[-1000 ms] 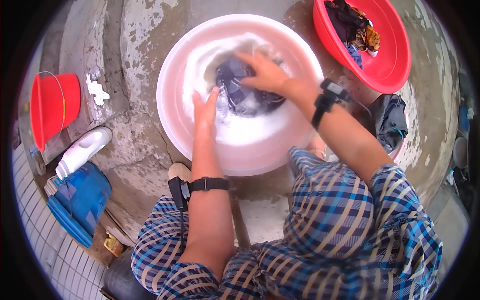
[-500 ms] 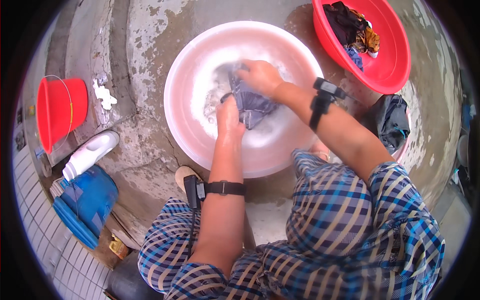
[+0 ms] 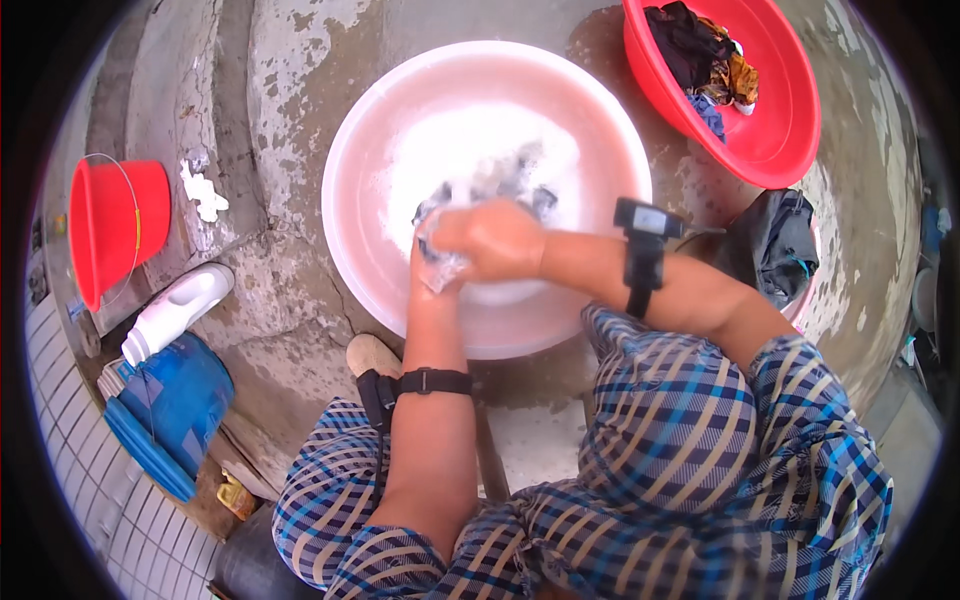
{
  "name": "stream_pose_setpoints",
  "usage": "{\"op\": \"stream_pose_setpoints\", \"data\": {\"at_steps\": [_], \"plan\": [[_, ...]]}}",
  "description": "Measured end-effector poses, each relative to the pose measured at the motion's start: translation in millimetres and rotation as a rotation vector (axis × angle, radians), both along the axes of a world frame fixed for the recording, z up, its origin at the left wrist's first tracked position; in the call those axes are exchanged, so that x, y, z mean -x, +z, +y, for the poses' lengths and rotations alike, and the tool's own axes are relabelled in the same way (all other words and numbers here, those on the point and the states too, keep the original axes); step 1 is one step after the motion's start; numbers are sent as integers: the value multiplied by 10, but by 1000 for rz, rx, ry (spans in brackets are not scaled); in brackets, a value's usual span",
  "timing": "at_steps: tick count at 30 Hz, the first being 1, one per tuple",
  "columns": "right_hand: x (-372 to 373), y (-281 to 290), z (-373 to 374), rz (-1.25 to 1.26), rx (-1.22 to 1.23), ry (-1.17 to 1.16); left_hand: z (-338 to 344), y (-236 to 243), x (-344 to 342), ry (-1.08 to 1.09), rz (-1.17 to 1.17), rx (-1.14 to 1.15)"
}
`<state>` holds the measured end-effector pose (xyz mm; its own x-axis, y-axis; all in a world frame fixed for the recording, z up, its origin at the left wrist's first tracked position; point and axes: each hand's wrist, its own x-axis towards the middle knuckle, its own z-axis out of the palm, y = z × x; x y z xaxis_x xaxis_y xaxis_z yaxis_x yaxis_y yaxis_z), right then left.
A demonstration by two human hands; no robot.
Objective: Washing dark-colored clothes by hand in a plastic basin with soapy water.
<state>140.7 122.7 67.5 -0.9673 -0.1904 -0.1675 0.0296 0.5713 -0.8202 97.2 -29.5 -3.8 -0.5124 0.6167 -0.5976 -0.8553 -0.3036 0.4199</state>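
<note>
A large pale pink basin stands before me, with white foam over the water. In it lies a dark grey-blue garment, mostly sunk in suds, with only patches showing. My left hand is closed on a bunched, foamy part of that cloth near the basin's near left side. My right hand lies across the left one, its fingers closed over the same cloth. The right fingertips are partly hidden and slightly blurred.
A red basin with clothes stands far right. Below it, dark cloth hangs over a pale container. On the left are a red bucket, a white bottle and a blue bucket.
My right hand has come down and left onto my left hand. The garment, held up between both hands before, has dropped largely into the foam.
</note>
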Motion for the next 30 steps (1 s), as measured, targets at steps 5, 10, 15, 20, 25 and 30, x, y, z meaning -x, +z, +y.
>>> {"op": "stream_pose_setpoints", "data": {"at_steps": [5,10,15,20,25,30], "plan": [[272,-372,438,-178,30,-478,580,233,0,150,-119,353],[149,-639,621,-114,-245,-578,174,129,60,127,-16,297],[-135,-779,140,-273,184,-251,90,-66,80,20,-166,455],[-33,-91,-123,-1,-6,42,82,-75,59,184,80,68],[160,-468,501,-191,93,-409,502,260,64,134,-30,330],[-27,-797,588,-11,-156,-575,152,171,83,132,-17,462]]}}
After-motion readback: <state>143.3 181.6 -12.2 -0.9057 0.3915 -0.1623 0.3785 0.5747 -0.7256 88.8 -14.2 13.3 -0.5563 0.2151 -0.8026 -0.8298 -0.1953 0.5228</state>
